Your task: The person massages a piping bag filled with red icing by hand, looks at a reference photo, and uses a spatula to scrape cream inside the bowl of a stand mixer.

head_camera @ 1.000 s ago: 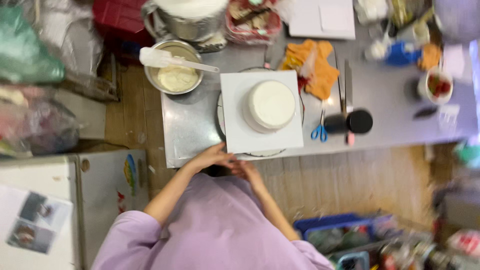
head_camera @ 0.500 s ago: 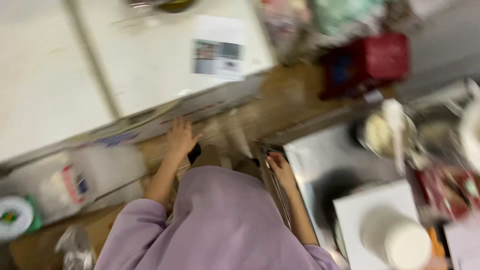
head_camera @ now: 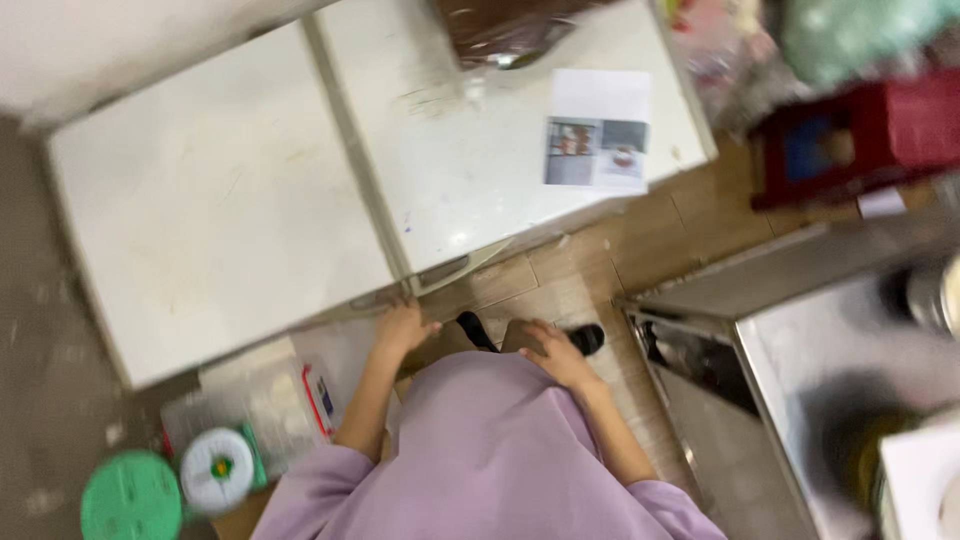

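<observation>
Wooden floor (head_camera: 590,270) lies beneath a white chest freezer (head_camera: 330,170). Left hand (head_camera: 403,328), fingers spread, touches its front edge at 12 o'clock; right hand (head_camera: 555,352), fingers loosely apart, rests empty nearby.

I see a white chest freezer (head_camera: 300,180) filling the upper left of the frame, with a printed sheet (head_camera: 598,130) lying flat on its lid. At right, a steel counter (head_camera: 800,360); between them, wood-look tile floor (head_camera: 590,270).
</observation>
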